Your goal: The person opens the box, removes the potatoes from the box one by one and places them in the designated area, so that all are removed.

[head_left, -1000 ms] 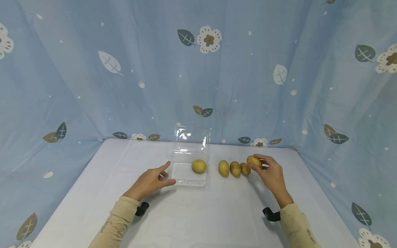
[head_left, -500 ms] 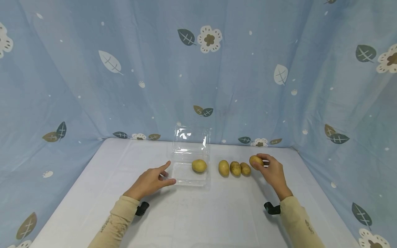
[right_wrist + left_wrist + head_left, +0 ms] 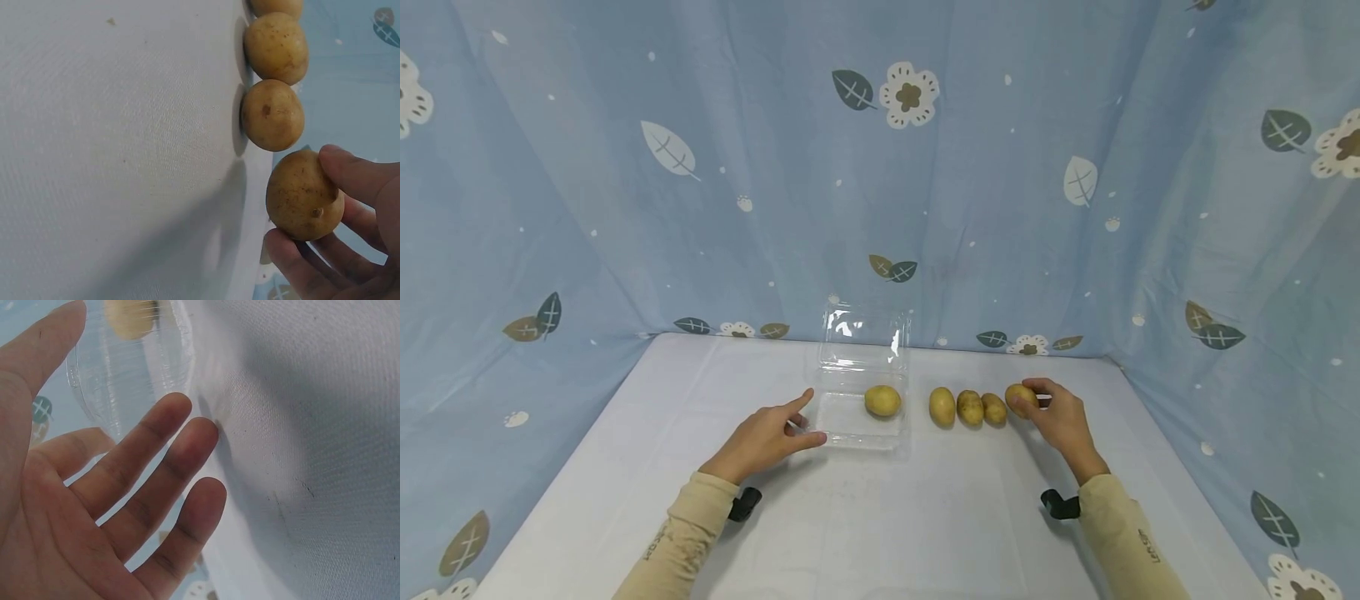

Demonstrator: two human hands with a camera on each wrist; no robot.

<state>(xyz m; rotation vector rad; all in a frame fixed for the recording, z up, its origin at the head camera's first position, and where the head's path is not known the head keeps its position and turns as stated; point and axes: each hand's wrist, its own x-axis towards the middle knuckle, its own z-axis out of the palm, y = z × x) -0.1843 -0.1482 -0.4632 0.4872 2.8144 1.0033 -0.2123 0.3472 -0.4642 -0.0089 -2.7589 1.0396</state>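
Note:
A potato [image 3: 1022, 401] is pinched between the thumb and fingertips of my right hand [image 3: 1062, 423], at the right end of a row. Three more potatoes lie to its left on the table: a smooth one [image 3: 942, 407], a spotted one [image 3: 970, 408] and a small one [image 3: 272, 115]. My left hand [image 3: 766, 437] spreads thumb and relaxed fingers at the left side of a clear plastic box [image 3: 842, 440]; whether it touches the box I cannot tell. Inside the box, toward its right side, sits a single potato [image 3: 882, 401]. In the left wrist view no object lies in the palm.
The box's clear lid [image 3: 863, 337] stands raised at the back, near the blue patterned curtain [image 3: 775, 167]. A white cloth covers the table [image 3: 880, 533]. Black wrist devices [image 3: 1060, 504] sit under both sleeves.
My right hand has moved slightly right with its potato, then lowered it toward the table beside the row. The left hand and the box have stayed in place.

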